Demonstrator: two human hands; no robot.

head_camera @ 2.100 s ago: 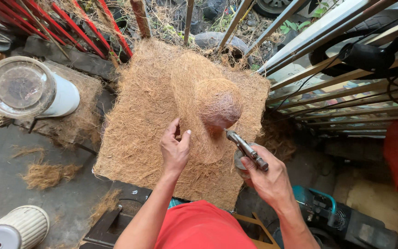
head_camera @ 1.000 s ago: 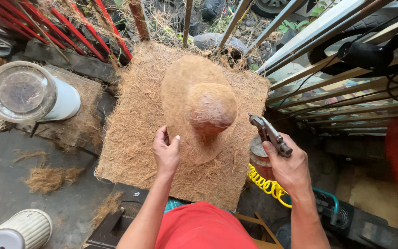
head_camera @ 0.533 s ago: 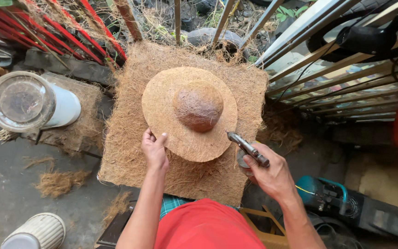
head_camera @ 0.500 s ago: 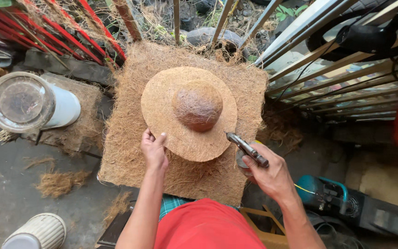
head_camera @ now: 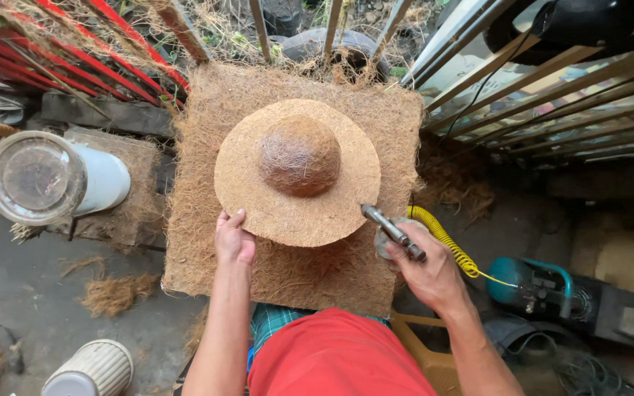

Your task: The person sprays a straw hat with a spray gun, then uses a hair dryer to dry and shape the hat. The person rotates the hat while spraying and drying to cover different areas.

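Grey concrete floor (head_camera: 31,293), red railing (head_camera: 75,44), daylight.

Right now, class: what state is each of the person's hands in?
Left hand: open, fingers resting on the brim of the fibre hat.
Right hand: closed, holding the metal spray tool with its yellow coiled hose.

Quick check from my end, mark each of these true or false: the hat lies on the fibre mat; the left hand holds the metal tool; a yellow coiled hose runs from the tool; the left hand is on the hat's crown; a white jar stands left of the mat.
1. The hat lies on the fibre mat. True.
2. The left hand holds the metal tool. False: the right hand grips it.
3. A yellow coiled hose runs from the tool. True.
4. The left hand is on the hat's crown. False: it rests at the brim's near edge.
5. A white jar stands left of the mat. True.
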